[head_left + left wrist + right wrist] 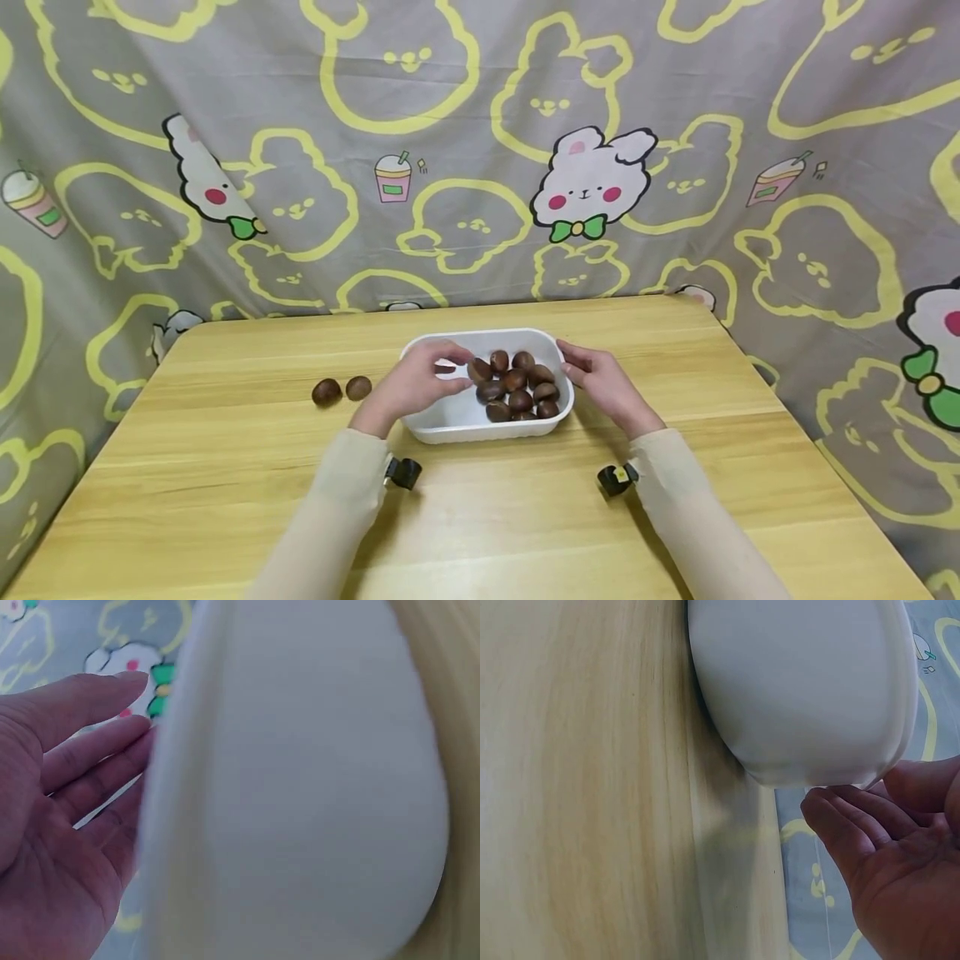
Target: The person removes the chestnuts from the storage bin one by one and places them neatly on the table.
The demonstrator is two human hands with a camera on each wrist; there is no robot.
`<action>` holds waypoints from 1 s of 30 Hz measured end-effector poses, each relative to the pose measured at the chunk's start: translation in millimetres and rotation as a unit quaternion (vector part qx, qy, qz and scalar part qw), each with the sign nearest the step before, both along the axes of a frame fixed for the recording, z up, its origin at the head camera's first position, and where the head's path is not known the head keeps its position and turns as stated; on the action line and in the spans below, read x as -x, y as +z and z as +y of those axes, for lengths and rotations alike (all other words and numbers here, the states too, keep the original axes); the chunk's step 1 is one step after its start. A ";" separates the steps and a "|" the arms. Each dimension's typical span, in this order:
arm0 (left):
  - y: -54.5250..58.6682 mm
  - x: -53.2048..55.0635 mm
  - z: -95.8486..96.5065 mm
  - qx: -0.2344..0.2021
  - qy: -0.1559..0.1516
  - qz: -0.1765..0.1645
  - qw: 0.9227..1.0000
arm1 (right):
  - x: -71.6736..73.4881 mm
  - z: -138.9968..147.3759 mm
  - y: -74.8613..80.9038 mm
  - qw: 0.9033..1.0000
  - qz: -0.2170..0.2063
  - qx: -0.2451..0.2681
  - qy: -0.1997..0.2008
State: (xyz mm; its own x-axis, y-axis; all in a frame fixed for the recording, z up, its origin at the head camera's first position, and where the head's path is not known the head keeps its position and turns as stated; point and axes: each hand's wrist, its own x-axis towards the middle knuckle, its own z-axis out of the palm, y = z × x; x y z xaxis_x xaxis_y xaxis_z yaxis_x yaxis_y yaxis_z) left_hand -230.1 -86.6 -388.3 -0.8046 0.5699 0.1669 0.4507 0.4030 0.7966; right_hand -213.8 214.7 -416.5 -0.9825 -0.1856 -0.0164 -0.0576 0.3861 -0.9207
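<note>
A white tray (pixel 450 429) stands on the table with several brown chestnuts (pixel 514 381) gathered in its right half. My left hand (pixel 412 379) reaches over the tray's left part, fingertips beside the leftmost chestnut (pixel 480 371). In the left wrist view, thumb and fingers are apart with nothing seen between them; the tray wall (pixel 315 780) hides part of that view. At the tray's right end, my right hand (pixel 603 383) touches the rim with thumb and fingers. The right wrist view shows its fairly straight fingers (pixel 847 821) against the tray's outer wall (pixel 802 690).
Two loose chestnuts, one darker (pixel 326 392) and one lighter (pixel 358 387), lie on the wooden table (pixel 495 517) left of the tray. A patterned grey curtain (pixel 465 158) hangs behind the table and along its sides.
</note>
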 end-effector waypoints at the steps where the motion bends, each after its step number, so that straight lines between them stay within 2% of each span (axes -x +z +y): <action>1: -2.0 1.1 4.6 0.005 -0.008 0.002 1.000 | 0.2 -0.1 -0.2 1.000 -0.001 0.001 0.000; 5: -8.3 6.2 20.4 0.039 -0.021 0.000 0.999 | 1.9 0.0 -1.8 1.000 -0.004 0.001 -0.003; 6: -9.8 7.5 23.6 0.045 -0.020 -0.002 0.999 | 4.5 1.6 -6.6 1.000 -0.002 0.002 -0.004; 14: -22.6 13.4 39.5 0.082 -0.006 -0.010 0.997 | 1.9 0.9 -4.5 1.000 0.001 0.002 -0.003; 22: -29.9 16.0 50.3 0.117 -0.009 0.033 0.993 | 4.5 6.3 -3.7 1.000 0.002 0.002 -0.014; 30: -35.5 11.1 49.7 0.154 0.001 0.040 0.987 | 3.4 2.8 -8.3 1.000 -0.003 0.006 -0.004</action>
